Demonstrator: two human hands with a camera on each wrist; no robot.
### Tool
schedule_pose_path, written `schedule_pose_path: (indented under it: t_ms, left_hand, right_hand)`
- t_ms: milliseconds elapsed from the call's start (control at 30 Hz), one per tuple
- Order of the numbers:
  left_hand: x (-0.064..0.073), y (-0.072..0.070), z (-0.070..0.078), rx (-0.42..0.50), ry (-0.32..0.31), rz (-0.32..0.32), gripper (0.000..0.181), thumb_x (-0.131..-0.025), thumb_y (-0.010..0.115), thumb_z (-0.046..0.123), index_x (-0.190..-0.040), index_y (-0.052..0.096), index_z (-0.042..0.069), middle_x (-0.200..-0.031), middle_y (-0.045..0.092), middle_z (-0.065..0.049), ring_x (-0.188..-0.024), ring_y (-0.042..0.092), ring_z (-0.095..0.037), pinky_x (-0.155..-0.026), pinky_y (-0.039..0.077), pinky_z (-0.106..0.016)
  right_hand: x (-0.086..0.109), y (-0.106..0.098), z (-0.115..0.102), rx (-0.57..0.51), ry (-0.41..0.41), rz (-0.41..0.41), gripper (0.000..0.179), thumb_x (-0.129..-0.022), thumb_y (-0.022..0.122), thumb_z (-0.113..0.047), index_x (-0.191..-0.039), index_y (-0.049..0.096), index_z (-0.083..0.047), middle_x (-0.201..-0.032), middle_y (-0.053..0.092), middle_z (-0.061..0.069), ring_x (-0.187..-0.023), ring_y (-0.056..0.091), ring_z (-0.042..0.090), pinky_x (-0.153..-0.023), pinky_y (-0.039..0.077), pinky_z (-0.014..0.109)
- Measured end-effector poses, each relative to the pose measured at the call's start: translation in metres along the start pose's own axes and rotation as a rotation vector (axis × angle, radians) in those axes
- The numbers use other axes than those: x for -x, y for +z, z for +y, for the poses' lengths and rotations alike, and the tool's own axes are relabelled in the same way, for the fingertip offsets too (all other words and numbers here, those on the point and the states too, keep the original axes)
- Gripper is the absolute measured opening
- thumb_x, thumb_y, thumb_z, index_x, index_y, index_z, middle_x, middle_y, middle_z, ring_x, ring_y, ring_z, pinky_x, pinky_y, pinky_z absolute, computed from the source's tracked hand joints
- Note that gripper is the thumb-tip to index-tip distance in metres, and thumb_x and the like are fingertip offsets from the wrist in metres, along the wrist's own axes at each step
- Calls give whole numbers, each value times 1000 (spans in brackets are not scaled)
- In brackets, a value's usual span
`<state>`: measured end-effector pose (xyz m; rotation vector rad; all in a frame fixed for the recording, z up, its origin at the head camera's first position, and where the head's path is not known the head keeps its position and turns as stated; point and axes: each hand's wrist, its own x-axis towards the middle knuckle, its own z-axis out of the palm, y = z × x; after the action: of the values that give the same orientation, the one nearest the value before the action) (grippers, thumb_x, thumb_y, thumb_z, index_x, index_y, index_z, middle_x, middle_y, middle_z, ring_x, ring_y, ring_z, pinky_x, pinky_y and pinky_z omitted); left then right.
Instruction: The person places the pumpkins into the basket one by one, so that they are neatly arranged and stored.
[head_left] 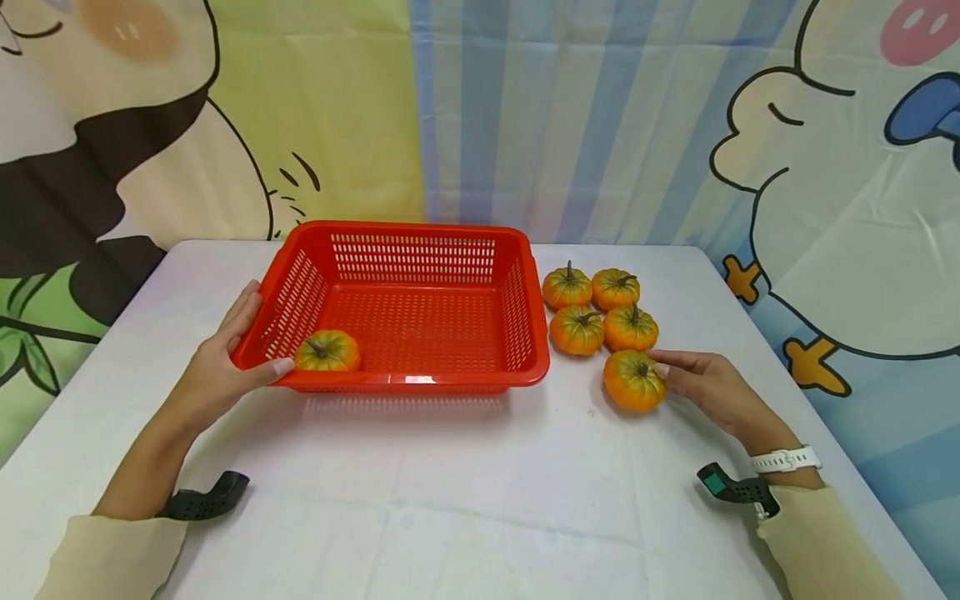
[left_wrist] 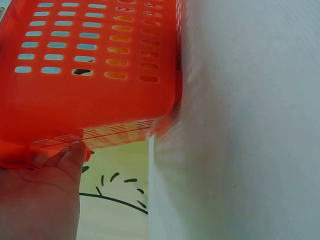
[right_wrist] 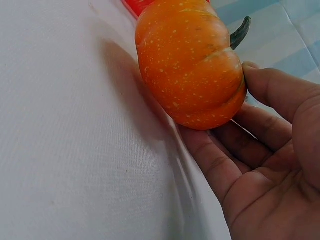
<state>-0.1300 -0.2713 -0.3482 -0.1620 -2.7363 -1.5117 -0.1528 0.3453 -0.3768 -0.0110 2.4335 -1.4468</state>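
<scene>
Before a cartoon cloth (head_left: 525, 108), over a white table (head_left: 427, 525), I see the left hand (head_left: 213, 371) and right hand (head_left: 712, 392) stretched wide apart.
The left holds the basket (head_left: 420, 380) by its left end, thumb on the rim; the right, angled inward, pinches a pumpkin (head_left: 632, 385) between thumb and fingers, right of the basket, near four others (head_left: 576, 333).

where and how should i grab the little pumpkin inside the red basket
Probably its rounded sides, taken from above and a little from the right. The pumpkin sits in the near left corner of the red basket, where the left wall and near rim crowd it, while its right and far sides look open. Its thin stem seems a poorer hold.
</scene>
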Motion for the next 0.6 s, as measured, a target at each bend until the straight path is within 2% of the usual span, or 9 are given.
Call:
schedule_pose_path:
  t_ms: [100,233,333,467,600]
  left_hand:
    - [-1,0,0,-9,-10,0,95,-88,72,24,-156,4,27,-160,-1,20,-148,4,-17,-80,45,-12]
    - [0,-1,-3,-17,-14,5,96,-88,72,25,-155,4,26,-160,-2,19,-148,4,-20,-81,46,-15]
    - [0,-1,-6,-25,-15,7,97,-87,72,25,-155,4,25,-160,-2,17,-148,4,-22,-82,46,-18]
    - [0,0,-5,-23,-17,6,97,-87,72,25,-155,3,25,-161,-2,17,-148,4,-23,-82,46,-19]
    - [-2,0,-3,-19,-17,4,97,-87,72,25,-155,3,26,-160,-2,19,-148,4,-21,-82,46,-17]
  right_hand:
    - [-1,1,-1,-25,13,0,55,-100,56,-30,-141,46,6,-151,35,22,-134,33,37,-108,30,54]
    - [-4,4,-6,-61,23,-8,56,-100,56,-29,-141,44,7,-152,33,22,-135,32,37,-109,28,54]
    - [-5,6,-9,-82,18,-14,57,-100,56,-30,-142,43,7,-151,34,21,-132,37,32,-106,37,40]
    - [-5,7,-12,-123,2,-12,57,-100,57,-29,-141,43,8,-151,34,22,-124,44,21,-94,46,21]
    - [-5,9,-18,-148,-8,-2,57,-100,57,-28,-142,42,9,-151,33,22,-122,45,17,-90,47,18]
